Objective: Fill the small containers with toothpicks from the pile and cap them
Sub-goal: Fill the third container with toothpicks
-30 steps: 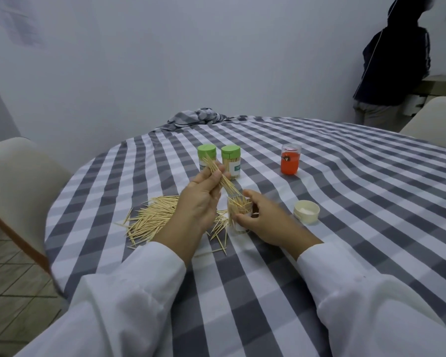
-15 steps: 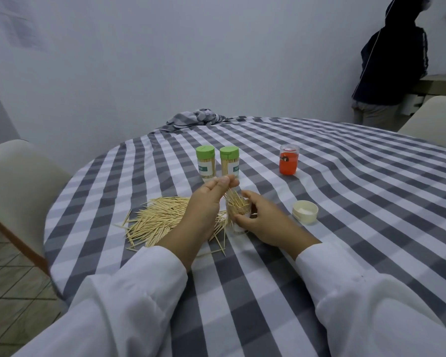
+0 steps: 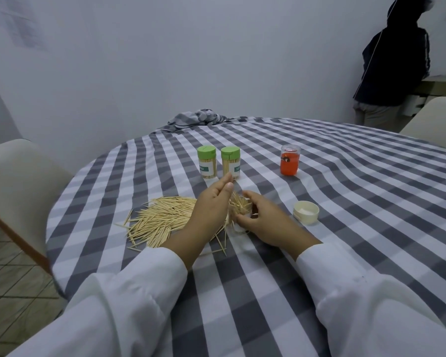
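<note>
Toothpicks (image 3: 238, 206) splay from the open container (image 3: 238, 222), which the right hand (image 3: 262, 220) grips upright on the desk (image 3: 345, 202) beside the pile (image 3: 162, 219). The left hand (image 3: 211, 207) pinches their tops; a hard push could topple it or scatter sticks.

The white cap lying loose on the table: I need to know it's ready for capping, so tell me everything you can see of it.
The white cap is small, round and looks like plastic. It lies open side up on the checked tablecloth, so its shallow inside shows. It sits right of the right hand, apart from it, and in front of the orange container. Nothing touches it but the cloth.
</note>
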Tool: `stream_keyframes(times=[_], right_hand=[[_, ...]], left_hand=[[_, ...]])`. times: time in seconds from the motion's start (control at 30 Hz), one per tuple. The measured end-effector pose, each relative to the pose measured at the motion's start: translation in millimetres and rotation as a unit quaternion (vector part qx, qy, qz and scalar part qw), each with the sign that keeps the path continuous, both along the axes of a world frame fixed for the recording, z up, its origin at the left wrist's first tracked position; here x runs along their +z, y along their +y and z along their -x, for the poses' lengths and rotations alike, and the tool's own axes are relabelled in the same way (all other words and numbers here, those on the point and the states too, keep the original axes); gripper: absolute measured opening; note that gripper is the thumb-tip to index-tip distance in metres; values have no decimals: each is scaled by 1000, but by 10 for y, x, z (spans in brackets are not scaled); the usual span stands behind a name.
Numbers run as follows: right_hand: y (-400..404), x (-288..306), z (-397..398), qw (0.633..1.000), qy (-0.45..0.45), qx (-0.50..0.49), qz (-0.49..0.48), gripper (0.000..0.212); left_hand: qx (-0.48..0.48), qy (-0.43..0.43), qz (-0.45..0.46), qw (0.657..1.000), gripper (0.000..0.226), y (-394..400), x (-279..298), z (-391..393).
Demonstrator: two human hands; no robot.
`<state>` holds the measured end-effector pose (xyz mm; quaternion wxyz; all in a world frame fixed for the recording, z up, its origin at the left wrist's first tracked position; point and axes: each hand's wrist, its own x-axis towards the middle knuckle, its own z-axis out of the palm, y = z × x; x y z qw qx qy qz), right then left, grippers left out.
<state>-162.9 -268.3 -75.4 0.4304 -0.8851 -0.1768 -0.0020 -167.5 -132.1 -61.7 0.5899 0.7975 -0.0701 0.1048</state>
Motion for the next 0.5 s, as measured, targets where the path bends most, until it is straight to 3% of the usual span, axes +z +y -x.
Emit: stream_keyframes(times=[0.13,0.5], right_hand=[[2,-5,-16,1000,8,1,-7,62],[13,-23,-16,1000,1,11,-12,61]], left_hand=[[-66,33,-101,992,48,26,-31,-5],[-29,32,-92,995,47,225,36,24]])
